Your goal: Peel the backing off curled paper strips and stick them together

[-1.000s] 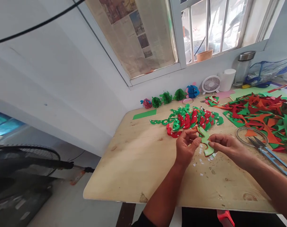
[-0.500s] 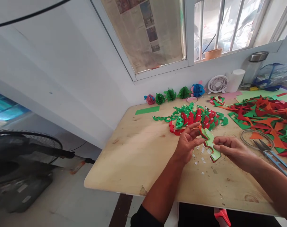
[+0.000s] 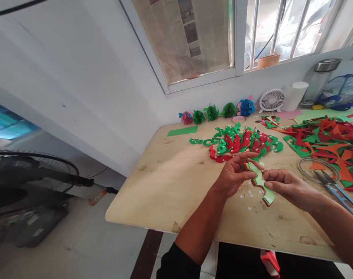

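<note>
Between my two hands is a small stack of wavy-edged paper cut-outs [image 3: 261, 181], light green on top with red and orange edges below. My left hand [image 3: 233, 173] pinches its upper end between thumb and fingers. Lower down, my right hand [image 3: 283, 186] grips the stack's right side with thumb and fingertips. Small white paper bits [image 3: 250, 193] are scattered on the table under the stack. Just behind my hands lies a heap of green and red curved paper cut-outs [image 3: 237, 140], several bearing little white squares.
Scissors [image 3: 336, 190] and a metal ring [image 3: 301, 166] lie right of my hands, beside a large pile of coloured paper scraps [image 3: 333, 147]. Honeycomb paper figures [image 3: 212, 112], a small white fan [image 3: 272, 100] and a glass bottle [image 3: 312, 87] line the wall. A green strip [image 3: 182, 131] lies at the back left.
The view has shifted slightly. The stack is tilted a little differently, with its light green face turned more towards me. Both hands still hold it.
</note>
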Tool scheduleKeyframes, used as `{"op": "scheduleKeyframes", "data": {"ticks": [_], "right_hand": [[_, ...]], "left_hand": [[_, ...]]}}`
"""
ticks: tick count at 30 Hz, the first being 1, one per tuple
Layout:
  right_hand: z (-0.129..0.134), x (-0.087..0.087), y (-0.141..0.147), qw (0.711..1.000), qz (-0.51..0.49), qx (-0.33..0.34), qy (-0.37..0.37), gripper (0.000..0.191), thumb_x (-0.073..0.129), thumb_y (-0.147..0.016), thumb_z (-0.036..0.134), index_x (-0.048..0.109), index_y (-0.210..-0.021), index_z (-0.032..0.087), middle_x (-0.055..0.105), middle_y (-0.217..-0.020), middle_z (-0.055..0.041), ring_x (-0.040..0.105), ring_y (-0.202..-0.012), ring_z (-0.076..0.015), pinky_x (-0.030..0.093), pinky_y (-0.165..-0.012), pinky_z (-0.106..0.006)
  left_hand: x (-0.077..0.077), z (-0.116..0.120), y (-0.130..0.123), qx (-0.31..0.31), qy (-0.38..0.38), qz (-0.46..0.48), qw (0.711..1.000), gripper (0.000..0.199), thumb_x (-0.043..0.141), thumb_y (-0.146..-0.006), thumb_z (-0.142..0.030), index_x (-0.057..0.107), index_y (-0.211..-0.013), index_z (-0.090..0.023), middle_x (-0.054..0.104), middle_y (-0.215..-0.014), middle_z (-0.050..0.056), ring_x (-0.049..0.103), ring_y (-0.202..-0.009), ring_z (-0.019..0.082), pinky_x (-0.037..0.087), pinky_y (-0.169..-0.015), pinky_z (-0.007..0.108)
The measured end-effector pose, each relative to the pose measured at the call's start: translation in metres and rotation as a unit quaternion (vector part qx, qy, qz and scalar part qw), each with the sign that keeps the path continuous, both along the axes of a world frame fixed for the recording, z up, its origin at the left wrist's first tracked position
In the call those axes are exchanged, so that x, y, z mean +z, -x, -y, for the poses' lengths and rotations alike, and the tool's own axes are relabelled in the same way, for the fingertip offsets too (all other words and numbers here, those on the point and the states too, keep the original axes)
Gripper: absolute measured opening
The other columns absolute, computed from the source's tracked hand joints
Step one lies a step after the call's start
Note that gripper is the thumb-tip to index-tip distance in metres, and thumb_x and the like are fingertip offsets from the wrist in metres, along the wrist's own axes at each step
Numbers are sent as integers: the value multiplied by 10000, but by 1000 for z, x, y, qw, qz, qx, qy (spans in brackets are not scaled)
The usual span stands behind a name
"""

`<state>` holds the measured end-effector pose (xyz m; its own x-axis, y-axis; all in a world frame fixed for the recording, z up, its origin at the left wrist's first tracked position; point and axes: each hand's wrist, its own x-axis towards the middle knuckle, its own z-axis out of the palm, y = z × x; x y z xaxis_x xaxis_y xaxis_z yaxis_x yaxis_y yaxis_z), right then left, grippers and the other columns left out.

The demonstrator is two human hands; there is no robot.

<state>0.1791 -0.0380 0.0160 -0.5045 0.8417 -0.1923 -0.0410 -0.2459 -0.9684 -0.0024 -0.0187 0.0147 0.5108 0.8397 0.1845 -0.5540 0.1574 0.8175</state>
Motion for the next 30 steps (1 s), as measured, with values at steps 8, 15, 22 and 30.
{"op": "scheduleKeyframes", "data": {"ticks": [8,15,22,30], "right_hand": [[1,3,1,1000,-2,-2,10,257,730,-670,415,664,-736,176,570,-658,-1,504,-612,-124,458,-557,-249],[0,4,3,1000,-7,-4,10,239,732,-679,393,675,-745,171,582,-658,-2,508,-609,-122,460,-564,-250],[0,3,1,1000,-15,9,6,218,706,-717,374,684,-763,163,580,-661,-7,517,-612,-125,473,-577,-268],[0,2,0,1000,-4,-1,-4,244,711,-705,390,680,-778,159,581,-661,-13,519,-609,-133,480,-572,-275]], "left_hand": [[3,2,-1,21,12,-15,1000,377,786,-594,-242,670,-951,-206,621,-825,24,574,-702,132,467,-711,311],[1,1,-2,26,20,3,999,274,770,-609,-189,692,-872,-180,630,-806,33,577,-786,145,455,-748,293],[-2,0,-2,34,27,-11,999,232,771,-593,-188,687,-808,-172,646,-812,30,574,-743,132,445,-738,290],[0,0,0,37,18,-24,999,205,751,-606,-213,675,-790,-163,643,-813,39,581,-773,147,449,-768,302]]}}
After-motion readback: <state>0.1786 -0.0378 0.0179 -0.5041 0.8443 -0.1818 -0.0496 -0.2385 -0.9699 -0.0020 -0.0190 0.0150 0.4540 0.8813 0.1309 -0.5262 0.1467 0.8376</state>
